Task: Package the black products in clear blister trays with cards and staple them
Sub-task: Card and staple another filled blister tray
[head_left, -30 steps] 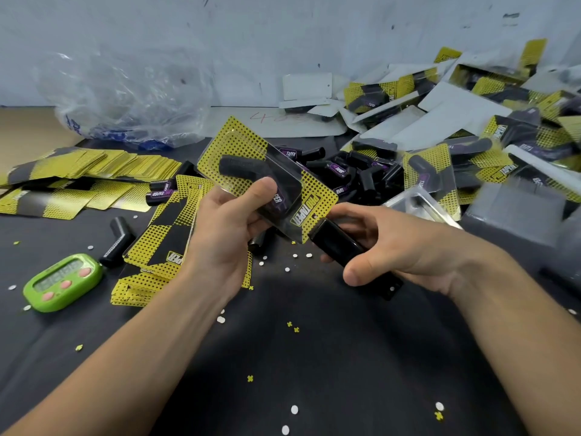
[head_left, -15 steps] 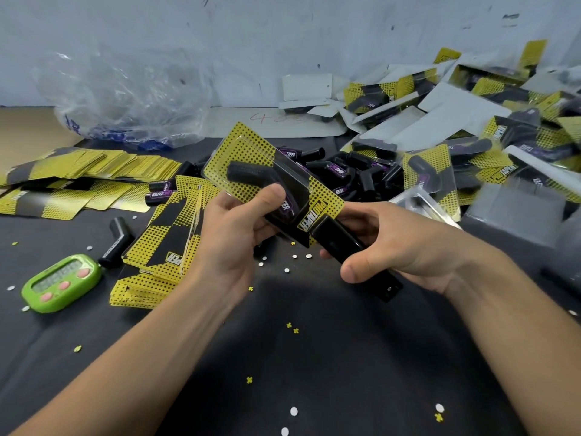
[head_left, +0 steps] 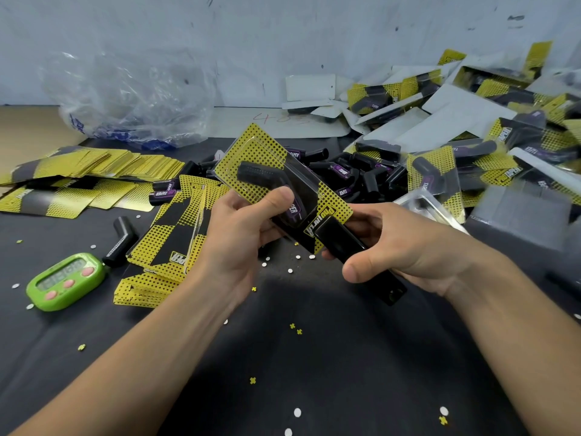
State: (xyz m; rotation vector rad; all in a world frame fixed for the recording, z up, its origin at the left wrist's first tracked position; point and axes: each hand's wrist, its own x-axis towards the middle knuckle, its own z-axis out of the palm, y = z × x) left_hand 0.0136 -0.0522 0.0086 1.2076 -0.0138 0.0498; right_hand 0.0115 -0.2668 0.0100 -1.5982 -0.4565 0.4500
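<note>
Holding the blister pack [head_left: 276,180] up over the dark cloth [head_left: 314,372], tilted, with its yellow dotted card [head_left: 336,202] behind the clear tray and one bent black product [head_left: 261,176] sitting in the tray's pocket. Gripping it from below in the left hand [head_left: 239,234] — fingers curled behind the card, thumb lying across the clear front beside the purple label. Clasping a black stapler [head_left: 345,247] in the right hand [head_left: 405,247], fingers wrapped under it and thumb bearing on its top, with its front end overlapping the pack's lower corner by the printed logo; not possible to tell whether the mouth is biting the card.

Lying just behind the pack, a heap of loose black products [head_left: 355,177] with purple labels. Sitting just left of the left hand, a leaning stack of cards [head_left: 169,247]; spreading further left, more fanned cards [head_left: 78,171]. Resting between that stack and a green timer [head_left: 64,280], a single black piece [head_left: 121,239]. Piling up on the right against the scuffed pale wall [head_left: 283,42] — finished packs [head_left: 471,136], some face down and showing white backs, and near the right hand an empty clear tray [head_left: 424,206]. Slumping at the back left, a crumpled clear plastic bag [head_left: 132,99]. Dotting the cloth all over, small white and yellow paper punchings [head_left: 297,412].
</note>
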